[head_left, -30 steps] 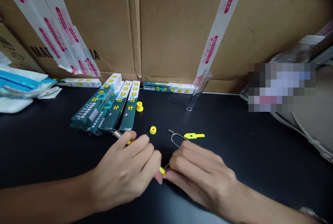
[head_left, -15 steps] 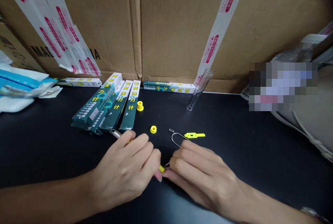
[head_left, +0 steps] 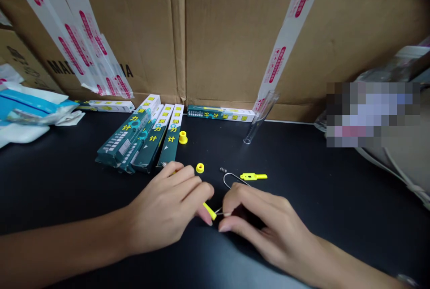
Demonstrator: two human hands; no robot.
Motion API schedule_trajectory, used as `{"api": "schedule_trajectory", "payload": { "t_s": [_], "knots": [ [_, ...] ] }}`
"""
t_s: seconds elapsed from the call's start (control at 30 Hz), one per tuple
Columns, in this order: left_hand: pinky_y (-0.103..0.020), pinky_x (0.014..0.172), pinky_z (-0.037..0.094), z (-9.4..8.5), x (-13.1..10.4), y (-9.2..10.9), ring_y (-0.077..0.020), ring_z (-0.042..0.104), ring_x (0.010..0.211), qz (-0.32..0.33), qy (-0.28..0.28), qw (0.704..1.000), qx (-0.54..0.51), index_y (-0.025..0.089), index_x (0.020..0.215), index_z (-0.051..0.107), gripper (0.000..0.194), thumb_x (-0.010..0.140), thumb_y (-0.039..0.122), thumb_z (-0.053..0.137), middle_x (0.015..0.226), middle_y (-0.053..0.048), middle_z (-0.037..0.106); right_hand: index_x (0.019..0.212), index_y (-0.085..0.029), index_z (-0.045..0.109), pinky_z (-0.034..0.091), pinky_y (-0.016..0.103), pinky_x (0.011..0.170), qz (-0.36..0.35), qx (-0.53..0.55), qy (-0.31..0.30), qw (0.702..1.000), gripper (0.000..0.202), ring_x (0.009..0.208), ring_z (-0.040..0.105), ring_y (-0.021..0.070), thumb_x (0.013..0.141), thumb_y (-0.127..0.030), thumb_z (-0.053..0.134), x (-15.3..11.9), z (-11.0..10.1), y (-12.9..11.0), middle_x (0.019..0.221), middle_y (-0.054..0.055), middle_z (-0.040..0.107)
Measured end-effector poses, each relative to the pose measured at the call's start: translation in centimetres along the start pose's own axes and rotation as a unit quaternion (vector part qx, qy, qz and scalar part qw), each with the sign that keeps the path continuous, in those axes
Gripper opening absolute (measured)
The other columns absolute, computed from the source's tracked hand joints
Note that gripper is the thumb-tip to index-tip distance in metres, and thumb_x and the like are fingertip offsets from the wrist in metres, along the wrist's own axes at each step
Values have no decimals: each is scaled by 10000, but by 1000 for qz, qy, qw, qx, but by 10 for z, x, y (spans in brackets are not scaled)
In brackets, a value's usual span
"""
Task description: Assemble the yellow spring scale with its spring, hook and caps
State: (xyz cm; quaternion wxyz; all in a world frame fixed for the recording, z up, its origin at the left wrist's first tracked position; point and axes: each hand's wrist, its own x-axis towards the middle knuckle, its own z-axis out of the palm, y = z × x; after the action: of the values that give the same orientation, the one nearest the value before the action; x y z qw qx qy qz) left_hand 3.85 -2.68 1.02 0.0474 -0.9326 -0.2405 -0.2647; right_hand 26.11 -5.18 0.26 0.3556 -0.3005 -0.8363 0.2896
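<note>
My left hand [head_left: 171, 204] is closed around a slim yellow plastic rod [head_left: 210, 211], whose flared end sticks out past the thumb. A silvery end shows beyond the fingers on the far side. Thin wire of a metal hook [head_left: 231, 175] meets the tip of the rod; whether it passes through a hole there I cannot tell. My right hand [head_left: 262, 222] pinches this hook, its curved part rising behind the knuckles. Just beyond lie a small spring [head_left: 223, 170], a flat yellow piece [head_left: 252, 176] and a yellow ring-shaped cap [head_left: 200, 168].
Another yellow cap [head_left: 182, 137] stands beside several green-and-white boxes [head_left: 126, 139]. A clear tube [head_left: 258, 121] leans near a box lying by the cardboard wall [head_left: 221, 33]. Blue-white packaging [head_left: 30, 109] lies left; a grey bag [head_left: 403, 154] sits right, partly blurred out.
My right thumb and forefinger have spread slightly, so more of the wire shows. The yellow rod's end sticks out further from my left hand, which has shifted a little right.
</note>
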Motion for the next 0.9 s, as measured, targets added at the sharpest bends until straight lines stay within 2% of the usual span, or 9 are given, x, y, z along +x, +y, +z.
{"api": "schedule_trajectory", "payload": {
  "t_s": [0.1,0.17,0.3,0.37,0.57,0.7,0.8,0.9],
  "knots": [
    [-303,627,340,1,-2,-3,-155,496,647,-30,30,998,-55,181,918,519,219,999,69,349,700,23,591,920,-200,584,486,222,662,62,75,8,995,77,731,589,119,990,-190,555,1,1,-2,852,11,637],
    [-299,614,340,0,-4,-3,-150,497,643,-33,44,995,-80,191,915,487,206,1037,138,330,721,18,581,880,-197,585,507,230,653,96,150,20,984,108,731,591,120,984,-211,557,1,5,-5,904,30,625],
    [-312,630,383,-1,-5,-3,-160,508,661,-8,52,990,-134,190,945,486,339,1084,395,254,758,-13,597,825,-182,564,532,225,575,160,327,51,930,214,657,580,104,974,-331,601,2,13,-10,875,31,565],
    [-300,609,402,-1,-4,-2,-158,514,650,2,56,991,-122,184,945,496,375,1071,454,269,751,-18,609,816,-179,546,522,216,545,179,372,62,909,253,617,575,98,966,-370,619,2,14,-11,806,21,580],
    [-257,571,447,-3,0,4,-139,558,583,22,53,998,-6,188,919,529,291,1082,244,295,650,19,599,825,-161,565,499,214,514,219,387,39,895,277,515,596,93,959,-392,638,-1,14,-11,656,30,669],
    [-244,648,511,-2,0,5,-129,639,622,18,80,996,38,191,912,516,305,1086,233,269,673,18,652,912,-188,506,529,210,511,240,421,42,874,256,572,689,119,987,-418,588,-6,22,-12,785,53,723],
    [-238,582,498,0,-1,3,-125,629,586,12,95,995,35,193,913,502,276,1082,236,287,667,18,649,987,-227,413,539,200,517,244,439,37,864,270,590,708,114,1001,-461,548,-9,30,-14,845,35,727],
    [-249,504,441,-1,-1,0,-128,568,536,28,96,995,14,185,928,496,254,1075,225,293,645,15,625,1010,-244,386,514,151,493,244,446,22,861,296,571,689,70,985,-475,569,-11,33,-15,984,39,700]
  ]
}}
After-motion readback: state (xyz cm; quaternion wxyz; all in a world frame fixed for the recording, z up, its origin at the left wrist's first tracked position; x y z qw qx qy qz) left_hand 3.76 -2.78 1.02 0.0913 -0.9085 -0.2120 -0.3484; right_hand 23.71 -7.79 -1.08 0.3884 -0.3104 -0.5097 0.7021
